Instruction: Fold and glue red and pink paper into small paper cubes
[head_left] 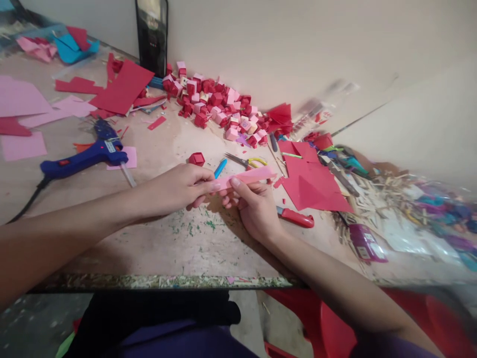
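A folded strip of pink paper (253,175) is stretched between my two hands, above the table's middle. My left hand (186,186) pinches its left end between thumb and fingers. With the thumb on top and fingers curled beneath, my right hand (257,204) grips the strip nearer its middle; the right end sticks out free. Just behind the hands lie a small red paper cube (197,159), a blue pen-like tool (220,168) and scissors with yellow handles (257,162). A red-handled knife (298,218) rests right of my right hand, its blade partly hidden.
A blue glue gun (85,158) lies at left, its cord running to the edge. Red and pink paper cubes (219,107) are heaped along the wall beside a propped phone (152,40). Red paper sheets (316,181) and scattered sticks (383,194) cover the right side.
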Available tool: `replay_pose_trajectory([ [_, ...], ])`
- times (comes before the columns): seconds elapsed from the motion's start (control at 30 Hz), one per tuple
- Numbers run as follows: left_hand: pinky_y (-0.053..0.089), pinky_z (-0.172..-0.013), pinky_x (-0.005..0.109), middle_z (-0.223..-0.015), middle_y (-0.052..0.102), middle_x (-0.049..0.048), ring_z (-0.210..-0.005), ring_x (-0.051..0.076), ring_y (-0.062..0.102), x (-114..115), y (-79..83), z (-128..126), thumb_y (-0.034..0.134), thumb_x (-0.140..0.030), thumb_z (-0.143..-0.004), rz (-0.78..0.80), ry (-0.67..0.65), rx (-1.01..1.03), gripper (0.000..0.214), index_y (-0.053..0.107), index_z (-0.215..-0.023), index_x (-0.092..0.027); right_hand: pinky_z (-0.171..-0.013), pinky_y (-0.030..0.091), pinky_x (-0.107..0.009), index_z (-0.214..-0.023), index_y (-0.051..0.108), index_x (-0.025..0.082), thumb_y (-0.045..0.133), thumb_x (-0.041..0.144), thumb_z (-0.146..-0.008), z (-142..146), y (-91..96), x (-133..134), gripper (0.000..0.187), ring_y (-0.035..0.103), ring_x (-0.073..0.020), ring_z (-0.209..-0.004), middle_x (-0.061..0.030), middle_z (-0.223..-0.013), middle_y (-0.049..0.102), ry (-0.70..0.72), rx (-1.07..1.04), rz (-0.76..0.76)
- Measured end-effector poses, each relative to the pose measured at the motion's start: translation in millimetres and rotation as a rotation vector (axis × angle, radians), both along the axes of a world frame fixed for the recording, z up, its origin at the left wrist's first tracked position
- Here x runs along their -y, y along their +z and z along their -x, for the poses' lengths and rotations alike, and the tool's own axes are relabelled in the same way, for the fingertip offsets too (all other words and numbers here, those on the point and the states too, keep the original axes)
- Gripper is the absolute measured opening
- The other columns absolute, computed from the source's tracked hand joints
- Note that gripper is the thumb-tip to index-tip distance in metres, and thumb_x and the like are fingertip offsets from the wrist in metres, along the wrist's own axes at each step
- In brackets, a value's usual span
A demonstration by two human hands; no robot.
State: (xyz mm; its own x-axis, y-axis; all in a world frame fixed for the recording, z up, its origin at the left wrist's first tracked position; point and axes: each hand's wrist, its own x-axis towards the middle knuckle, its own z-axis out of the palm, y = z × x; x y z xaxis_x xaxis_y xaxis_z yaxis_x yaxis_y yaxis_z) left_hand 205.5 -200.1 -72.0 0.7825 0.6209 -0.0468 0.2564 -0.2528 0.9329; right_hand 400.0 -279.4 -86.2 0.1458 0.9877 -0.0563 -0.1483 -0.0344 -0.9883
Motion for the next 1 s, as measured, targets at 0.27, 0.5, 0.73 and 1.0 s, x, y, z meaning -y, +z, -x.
replay_pose_trajectory([
  [0.27, 0.034, -0.060, 0.028, -0.063, 0.052, -0.0032, -0.059, 0.011, 0.047, -1.7, 1.5, 0.3, 0.049, -0.032, -0.104, -0.101, 0.001, -0.010, 0.037, 0.050, -0.069, -0.019, -0.048, 0.045, -0.021, -0.069, 0.080, 0.019, 0.087, 0.039, -0.084, -2.5, 4.3, -1.2, 0.027, 0.058, -0.0083, -0.049, -0.0024, -0.065, 0.073, -0.042, -0.062, 0.040],
  [0.5, 0.035, -0.062, 0.027, -0.069, 0.058, -0.0019, -0.065, 0.012, 0.051, 2.5, 2.8, -1.0, 0.054, -0.036, -0.103, -0.011, -0.008, 0.013, 0.033, 0.061, -0.077, -0.018, -0.044, 0.038, -0.022, -0.066, 0.077, 0.020, 0.084, 0.038, -0.087, -1.5, 2.9, 1.1, 0.029, 0.054, -0.0077, -0.046, -0.0010, -0.062, 0.070, -0.044, -0.007, 0.020],
  [0.73, 0.036, -0.057, 0.025, -0.060, 0.056, -0.0027, -0.056, 0.011, 0.051, 5.0, 5.6, -0.3, 0.054, -0.039, -0.104, 0.122, -0.060, 0.040, 0.038, 0.059, -0.072, -0.019, -0.046, 0.039, -0.022, -0.066, 0.078, 0.019, 0.084, 0.040, -0.088, -1.4, 1.5, 1.7, 0.030, 0.055, -0.0080, -0.047, -0.0013, -0.063, 0.071, -0.028, 0.015, 0.010],
  [1.0, 0.039, -0.058, 0.024, -0.065, 0.060, -0.0023, -0.058, 0.011, 0.053, -0.1, -0.7, -2.2, 0.051, -0.030, -0.103, 0.073, -0.072, 0.010, 0.030, 0.058, -0.076, -0.019, -0.045, 0.039, -0.022, -0.066, 0.076, 0.019, 0.088, 0.045, -0.083, -7.0, 4.1, -2.8, 0.033, 0.051, -0.0068, -0.045, -0.0007, -0.063, 0.070, -0.063, -0.066, 0.045],
])
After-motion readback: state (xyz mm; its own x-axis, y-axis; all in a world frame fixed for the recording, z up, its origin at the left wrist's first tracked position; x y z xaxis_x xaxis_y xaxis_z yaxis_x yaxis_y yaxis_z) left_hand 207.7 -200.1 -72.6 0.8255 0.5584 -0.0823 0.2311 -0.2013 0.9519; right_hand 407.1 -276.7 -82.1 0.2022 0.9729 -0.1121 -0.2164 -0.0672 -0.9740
